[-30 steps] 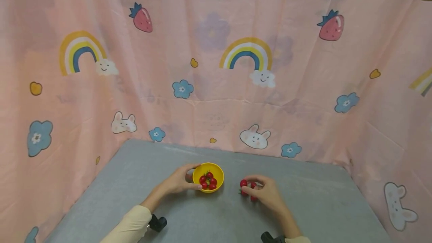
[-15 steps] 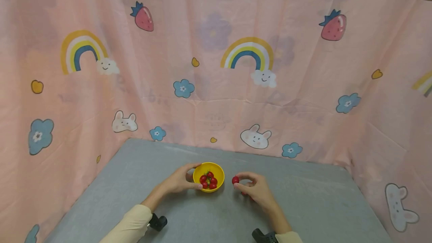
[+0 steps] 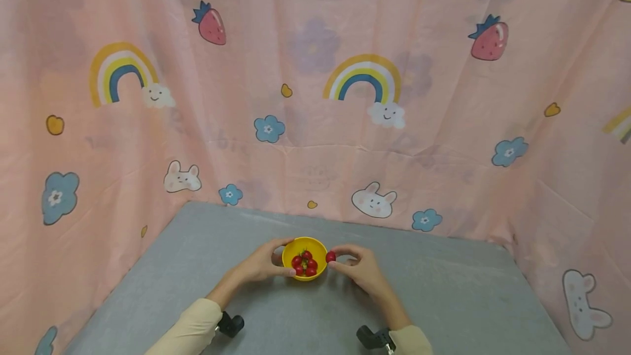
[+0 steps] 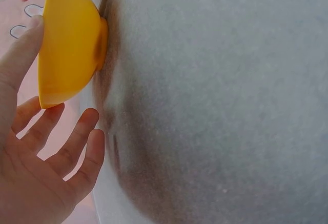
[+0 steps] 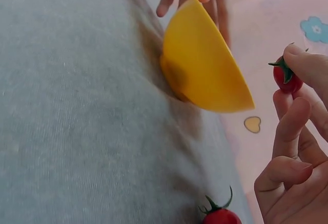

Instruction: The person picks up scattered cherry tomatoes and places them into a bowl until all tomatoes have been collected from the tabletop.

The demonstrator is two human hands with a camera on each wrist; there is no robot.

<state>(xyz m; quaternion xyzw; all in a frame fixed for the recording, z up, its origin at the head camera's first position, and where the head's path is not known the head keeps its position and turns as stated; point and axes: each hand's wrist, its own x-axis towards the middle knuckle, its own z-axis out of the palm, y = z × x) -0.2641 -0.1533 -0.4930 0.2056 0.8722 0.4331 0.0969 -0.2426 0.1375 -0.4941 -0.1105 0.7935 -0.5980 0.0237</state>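
- Yellow bowl (image 3: 298, 246): between both hands; bearings below taken from it, head view.
- Left hand (image 3: 258, 263): at 9 o'clock, thumb and fingers gripping the bowl's side by the rim.
- Right hand (image 3: 362, 270): at 3 o'clock, pinching the held tomato (image 3: 331, 257), which sits between hand and bowl, just outside the rim; wrist view shows it apart from the bowl.
- Piled tomatoes (image 3: 311, 263): inside, clustered toward 6 o'clock.
- Loose tomato (image 5: 221, 217): right wrist view, 6 o'clock from bowl, cut by frame edge.
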